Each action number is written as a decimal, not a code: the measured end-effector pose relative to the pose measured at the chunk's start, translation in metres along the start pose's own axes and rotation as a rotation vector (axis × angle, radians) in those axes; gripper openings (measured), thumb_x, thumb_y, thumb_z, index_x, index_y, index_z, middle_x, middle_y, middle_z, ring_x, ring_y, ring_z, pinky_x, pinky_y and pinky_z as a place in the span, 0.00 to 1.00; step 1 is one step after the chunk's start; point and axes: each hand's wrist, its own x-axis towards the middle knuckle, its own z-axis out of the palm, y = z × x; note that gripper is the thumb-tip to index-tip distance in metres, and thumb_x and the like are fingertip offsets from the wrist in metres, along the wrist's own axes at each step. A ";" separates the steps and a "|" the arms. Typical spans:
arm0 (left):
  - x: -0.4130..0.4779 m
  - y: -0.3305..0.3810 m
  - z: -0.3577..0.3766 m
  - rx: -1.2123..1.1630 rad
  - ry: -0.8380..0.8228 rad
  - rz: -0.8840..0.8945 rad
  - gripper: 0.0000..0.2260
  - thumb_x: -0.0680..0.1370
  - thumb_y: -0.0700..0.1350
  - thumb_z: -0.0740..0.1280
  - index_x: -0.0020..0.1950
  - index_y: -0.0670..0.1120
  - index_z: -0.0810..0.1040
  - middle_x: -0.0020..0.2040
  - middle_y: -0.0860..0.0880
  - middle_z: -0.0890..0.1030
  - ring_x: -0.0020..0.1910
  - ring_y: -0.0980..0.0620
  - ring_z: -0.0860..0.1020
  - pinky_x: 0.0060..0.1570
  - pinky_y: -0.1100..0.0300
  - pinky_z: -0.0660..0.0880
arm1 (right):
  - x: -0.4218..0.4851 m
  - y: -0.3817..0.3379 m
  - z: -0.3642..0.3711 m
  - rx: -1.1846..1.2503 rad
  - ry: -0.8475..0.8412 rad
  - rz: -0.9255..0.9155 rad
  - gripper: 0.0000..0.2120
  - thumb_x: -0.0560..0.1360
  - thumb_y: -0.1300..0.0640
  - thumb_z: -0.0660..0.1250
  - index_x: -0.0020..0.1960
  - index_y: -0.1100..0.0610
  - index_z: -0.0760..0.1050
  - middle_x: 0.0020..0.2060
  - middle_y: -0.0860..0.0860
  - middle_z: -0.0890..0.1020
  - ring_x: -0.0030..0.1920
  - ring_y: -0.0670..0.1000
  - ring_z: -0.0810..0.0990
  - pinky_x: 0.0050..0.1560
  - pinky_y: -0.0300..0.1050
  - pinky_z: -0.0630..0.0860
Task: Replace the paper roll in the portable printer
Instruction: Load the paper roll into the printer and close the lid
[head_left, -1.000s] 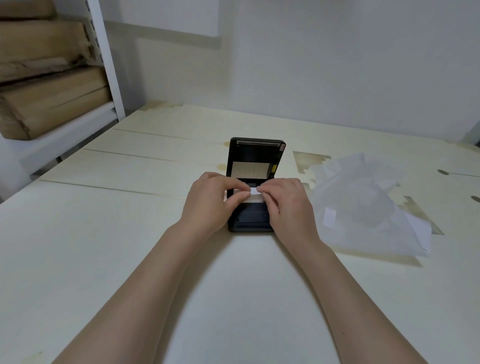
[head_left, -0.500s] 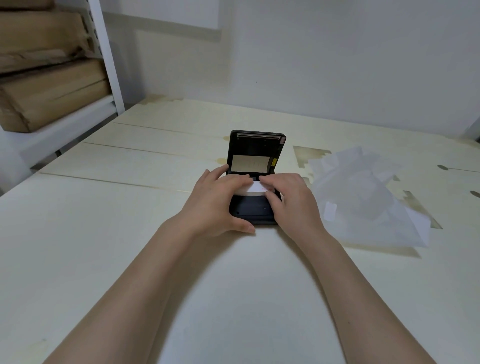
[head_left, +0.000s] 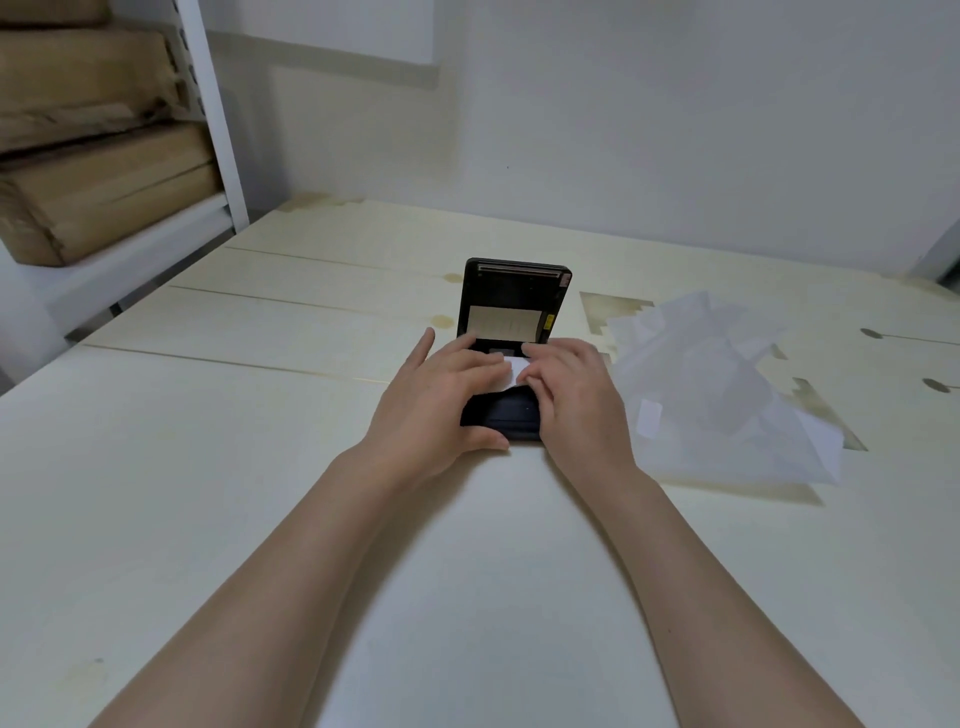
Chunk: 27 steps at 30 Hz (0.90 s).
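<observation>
A black portable printer lies on the pale wooden table, its lid standing upright with a tan label on the inside. My left hand rests over the printer's left side, thumb on the front edge, fingers on a white strip of paper. My right hand covers the right side, its fingertips pinching that same paper strip. The roll itself is hidden under both hands.
A crumpled heap of translucent white wrapping paper lies just right of the printer. At the far left stands a white shelf post with stacked brown parcels. A white wall runs behind the table.
My left hand has spread flat over the printer with its thumb down at the front edge. The paper strip now sticks out a little further between my fingers.
</observation>
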 end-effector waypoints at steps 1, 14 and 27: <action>-0.001 0.001 0.002 0.001 0.002 0.008 0.31 0.68 0.54 0.77 0.69 0.49 0.75 0.71 0.51 0.74 0.77 0.49 0.62 0.76 0.53 0.41 | -0.002 -0.001 0.000 0.013 -0.039 0.051 0.09 0.78 0.61 0.61 0.48 0.57 0.81 0.59 0.49 0.82 0.64 0.49 0.73 0.55 0.43 0.73; -0.013 0.029 0.012 0.303 -0.080 -0.002 0.25 0.81 0.54 0.60 0.76 0.47 0.62 0.82 0.46 0.51 0.80 0.45 0.50 0.74 0.50 0.46 | -0.030 -0.008 -0.018 -0.060 -0.148 0.077 0.11 0.79 0.58 0.57 0.49 0.53 0.79 0.68 0.53 0.75 0.73 0.50 0.67 0.57 0.49 0.75; -0.027 0.028 0.002 0.281 -0.163 -0.021 0.47 0.68 0.76 0.39 0.80 0.49 0.53 0.79 0.51 0.62 0.78 0.55 0.57 0.75 0.44 0.34 | -0.053 -0.015 -0.029 -0.099 -0.155 0.054 0.11 0.79 0.60 0.57 0.50 0.56 0.79 0.65 0.54 0.77 0.73 0.52 0.67 0.60 0.46 0.71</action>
